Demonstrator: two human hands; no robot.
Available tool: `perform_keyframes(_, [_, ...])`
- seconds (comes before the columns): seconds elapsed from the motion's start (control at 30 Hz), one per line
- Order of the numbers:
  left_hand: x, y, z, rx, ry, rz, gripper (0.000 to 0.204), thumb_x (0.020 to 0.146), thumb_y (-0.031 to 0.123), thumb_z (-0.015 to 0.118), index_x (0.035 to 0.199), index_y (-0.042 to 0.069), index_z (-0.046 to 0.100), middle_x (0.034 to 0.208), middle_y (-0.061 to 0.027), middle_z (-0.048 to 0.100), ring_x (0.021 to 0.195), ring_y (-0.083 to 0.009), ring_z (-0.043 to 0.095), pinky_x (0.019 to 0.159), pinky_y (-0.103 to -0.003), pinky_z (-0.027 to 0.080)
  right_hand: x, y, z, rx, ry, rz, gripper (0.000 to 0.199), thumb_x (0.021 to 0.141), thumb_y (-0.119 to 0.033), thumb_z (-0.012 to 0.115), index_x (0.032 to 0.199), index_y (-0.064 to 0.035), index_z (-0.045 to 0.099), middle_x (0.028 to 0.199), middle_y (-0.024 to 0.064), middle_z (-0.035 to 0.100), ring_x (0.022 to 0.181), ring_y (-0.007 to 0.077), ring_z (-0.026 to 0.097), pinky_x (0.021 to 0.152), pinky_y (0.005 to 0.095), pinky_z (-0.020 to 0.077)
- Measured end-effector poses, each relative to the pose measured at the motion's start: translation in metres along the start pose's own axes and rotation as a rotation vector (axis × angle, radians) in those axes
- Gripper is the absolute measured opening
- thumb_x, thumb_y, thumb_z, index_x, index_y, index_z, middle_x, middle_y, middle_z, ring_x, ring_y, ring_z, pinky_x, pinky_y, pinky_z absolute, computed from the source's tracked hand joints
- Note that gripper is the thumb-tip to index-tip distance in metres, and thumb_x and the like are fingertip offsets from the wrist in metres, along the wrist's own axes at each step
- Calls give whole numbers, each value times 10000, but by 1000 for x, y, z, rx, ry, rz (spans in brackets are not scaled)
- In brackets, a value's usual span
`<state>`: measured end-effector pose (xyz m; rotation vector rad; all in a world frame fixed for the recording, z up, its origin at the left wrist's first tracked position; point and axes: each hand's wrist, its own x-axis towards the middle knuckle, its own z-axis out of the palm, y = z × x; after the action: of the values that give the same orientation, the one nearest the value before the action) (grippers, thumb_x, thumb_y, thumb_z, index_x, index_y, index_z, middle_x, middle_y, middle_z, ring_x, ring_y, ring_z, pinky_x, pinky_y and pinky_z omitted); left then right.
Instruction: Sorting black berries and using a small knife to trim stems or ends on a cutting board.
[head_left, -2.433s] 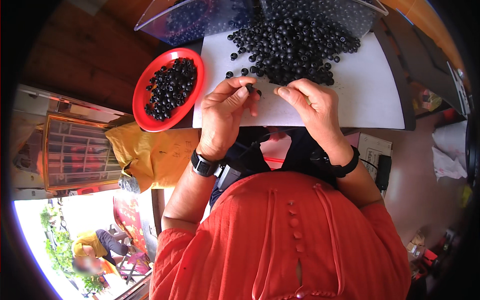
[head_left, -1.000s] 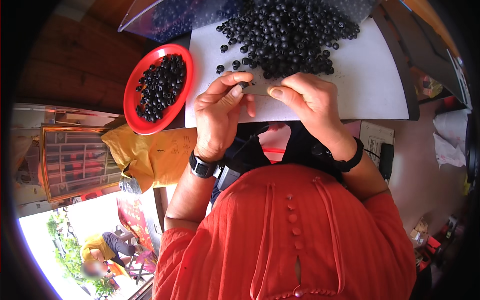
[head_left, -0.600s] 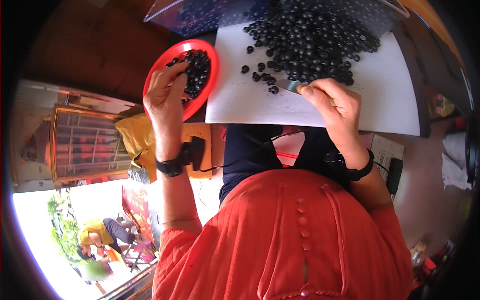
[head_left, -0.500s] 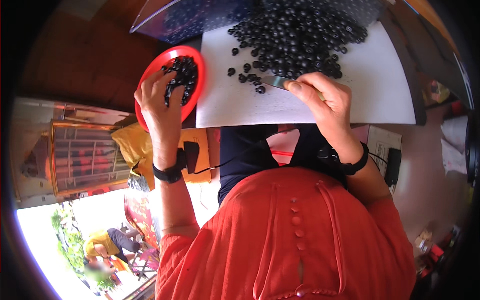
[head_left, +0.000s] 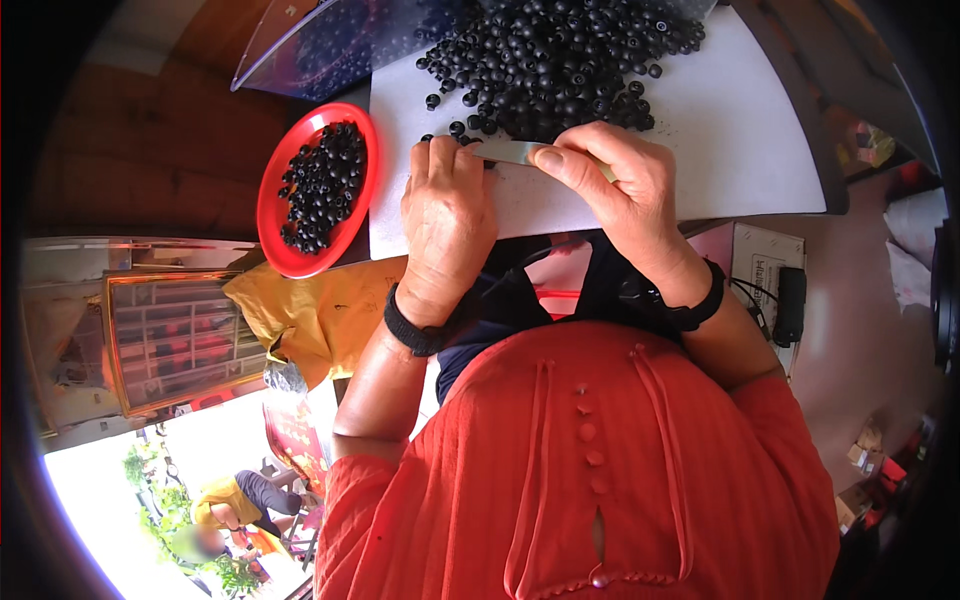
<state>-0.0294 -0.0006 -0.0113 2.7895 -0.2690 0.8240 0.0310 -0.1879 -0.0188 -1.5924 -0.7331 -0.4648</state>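
Note:
My right hand point(head_left: 625, 175) grips a small knife point(head_left: 508, 152), its short metal blade pointing left over the white board point(head_left: 735, 120). At the blade's tip, my left hand point(head_left: 448, 205) has its fingers bent together beside a few loose black beads; whatever they hold is hidden. Beyond both hands spreads a large heap of round black beads point(head_left: 550, 60), some showing a pale hole or mark. Left of the board, a red plate point(head_left: 268, 215) carries many smaller-looking black pieces point(head_left: 325, 185), with no hand touching it.
A clear plastic sheet or bin wall point(head_left: 310, 50) slants at the board's far left. Below the board edge lie a yellow bag point(head_left: 310, 315) and, at right, a white box point(head_left: 765, 260). Another person in yellow point(head_left: 222, 500) sits at the lower left.
My left hand has left the red plate and moved right to the knife's tip. The right hand still holds the knife; the board and plate appear shifted slightly left.

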Motion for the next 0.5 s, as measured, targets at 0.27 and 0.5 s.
perform_keyframes(0.27, [-11,10,-17,15,-9,46,241,780,-41,708,1014,8,676,973,-142,588,914,-354,570,751,-470,520,0,4,0,-24,3,5,246,924,-202,797,790,-19,701,638,76,609,501,185,536,490,318,412])
perform_keyframes(0.5, [-13,-6,-22,-964,-58,-441,228,925,-29,695,1152,-3,699,1031,-54,674,823,-124,601,717,-262,505,3,-1,0,-94,-87,123,290,934,-274,784,774,-49,698,601,79,590,474,192,517,480,341,404])
